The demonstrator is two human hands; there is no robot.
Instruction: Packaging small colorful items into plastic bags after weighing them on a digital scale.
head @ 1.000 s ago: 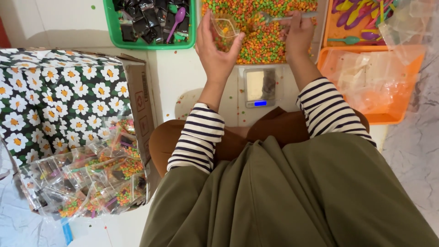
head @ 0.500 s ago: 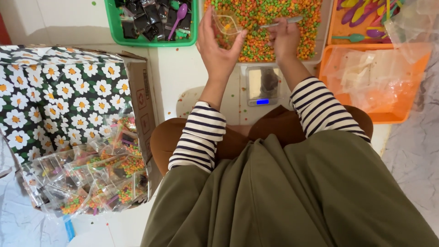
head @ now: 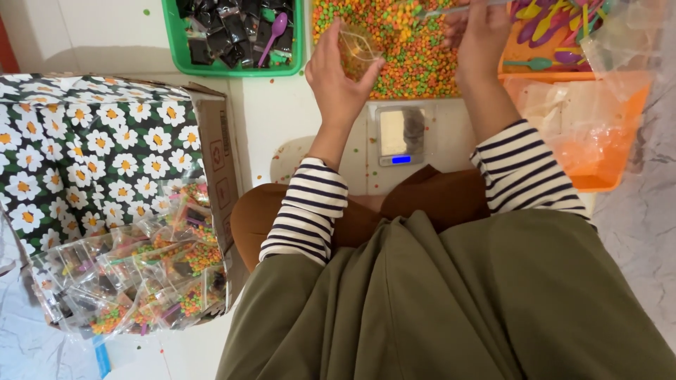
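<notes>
My left hand (head: 336, 77) holds a small clear plastic bag (head: 357, 51) open above a tray of small orange, green and yellow pellets (head: 408, 49). My right hand (head: 482, 32) is over the same tray at the top edge and grips a thin clear scoop handle (head: 447, 10); its far end is cut off by the frame. A small digital scale (head: 400, 135) with a lit blue display sits on the white floor just below both hands, with nothing on its plate.
A green tray (head: 236, 35) of black packets with a purple spoon is at the upper left. An orange tray (head: 598, 127) with clear bags and coloured spoons is on the right. A cardboard box (head: 134, 274) under daisy-print cloth holds several filled packets at left.
Both hands have shifted slightly up and right over the pellet tray, the right hand nearer the top edge. The left hand still holds the bag.
</notes>
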